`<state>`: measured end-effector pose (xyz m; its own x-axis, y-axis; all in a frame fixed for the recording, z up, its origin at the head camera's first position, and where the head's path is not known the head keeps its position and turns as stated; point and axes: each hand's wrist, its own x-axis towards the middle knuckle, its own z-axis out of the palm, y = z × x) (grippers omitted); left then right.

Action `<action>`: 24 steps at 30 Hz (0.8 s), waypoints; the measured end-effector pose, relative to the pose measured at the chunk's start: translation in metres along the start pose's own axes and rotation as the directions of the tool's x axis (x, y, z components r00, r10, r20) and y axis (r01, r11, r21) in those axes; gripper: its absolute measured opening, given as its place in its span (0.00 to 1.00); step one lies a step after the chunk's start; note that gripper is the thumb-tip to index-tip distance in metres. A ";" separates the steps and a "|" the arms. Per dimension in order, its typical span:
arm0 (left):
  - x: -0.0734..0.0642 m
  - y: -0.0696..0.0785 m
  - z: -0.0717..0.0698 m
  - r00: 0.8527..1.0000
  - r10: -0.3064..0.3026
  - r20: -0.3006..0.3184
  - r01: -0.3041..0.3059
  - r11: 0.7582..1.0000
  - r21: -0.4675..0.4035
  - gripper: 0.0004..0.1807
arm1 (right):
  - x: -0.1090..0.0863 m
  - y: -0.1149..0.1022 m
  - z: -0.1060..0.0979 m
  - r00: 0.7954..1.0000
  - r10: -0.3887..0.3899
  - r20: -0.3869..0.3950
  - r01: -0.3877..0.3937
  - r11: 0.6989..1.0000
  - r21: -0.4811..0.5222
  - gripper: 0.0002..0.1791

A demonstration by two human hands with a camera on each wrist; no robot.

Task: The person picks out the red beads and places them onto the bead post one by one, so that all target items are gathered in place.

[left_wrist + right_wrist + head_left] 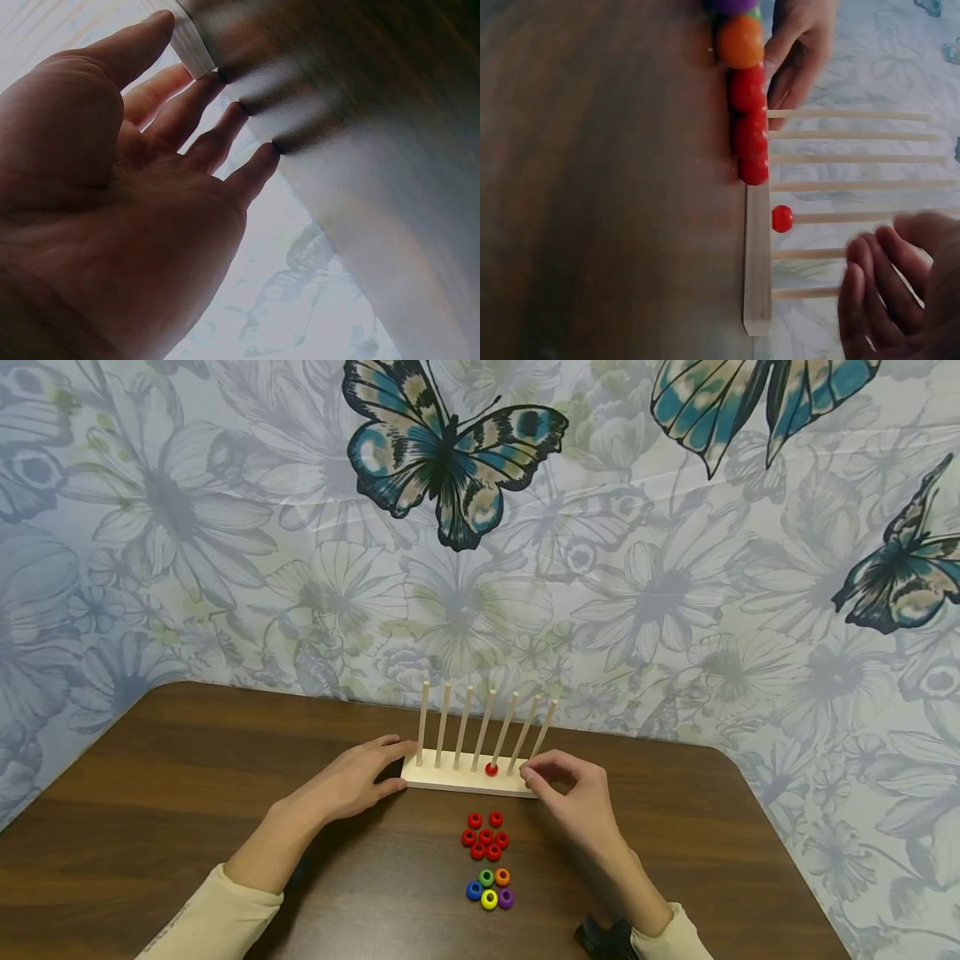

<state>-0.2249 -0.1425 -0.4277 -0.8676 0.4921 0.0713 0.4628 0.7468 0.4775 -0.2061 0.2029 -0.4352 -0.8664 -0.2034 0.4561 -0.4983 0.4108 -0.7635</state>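
Note:
A pale wooden peg stand (457,782) with a row of upright pegs stands on the table. One red bead (491,769) sits on the base around the third peg from the right. My left hand (348,781) holds the stand's left end between thumb and fingers; in the left wrist view, the lower fingertips (264,154) meet the tabletop. At the right end, my right hand (573,789) has its thumb and index finger bent close together near the last pegs. In the right wrist view its fingers (892,277) curve loosely beside the pegs, with nothing seen between them.
In front of the stand, several red beads (486,837) lie in a cluster. Nearer are green, orange (502,877), blue, yellow (489,900) and purple beads. A black object (603,937) is by the right wrist. A butterfly-patterned wall covering (457,610) rises behind the table (187,777).

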 end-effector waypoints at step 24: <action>-0.002 0.000 0.000 1.000 0.018 -0.018 -0.018 1.000 -0.006 0.30 | -0.008 0.002 0.017 0.895 0.017 0.445 0.017 0.997 -0.071 0.12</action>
<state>-0.2232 -0.1438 -0.4284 -0.8623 0.4972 0.0959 0.4774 0.7349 0.4816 -0.2009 0.1908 -0.4483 -0.7983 -0.5709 0.1919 -0.5093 0.4698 -0.7211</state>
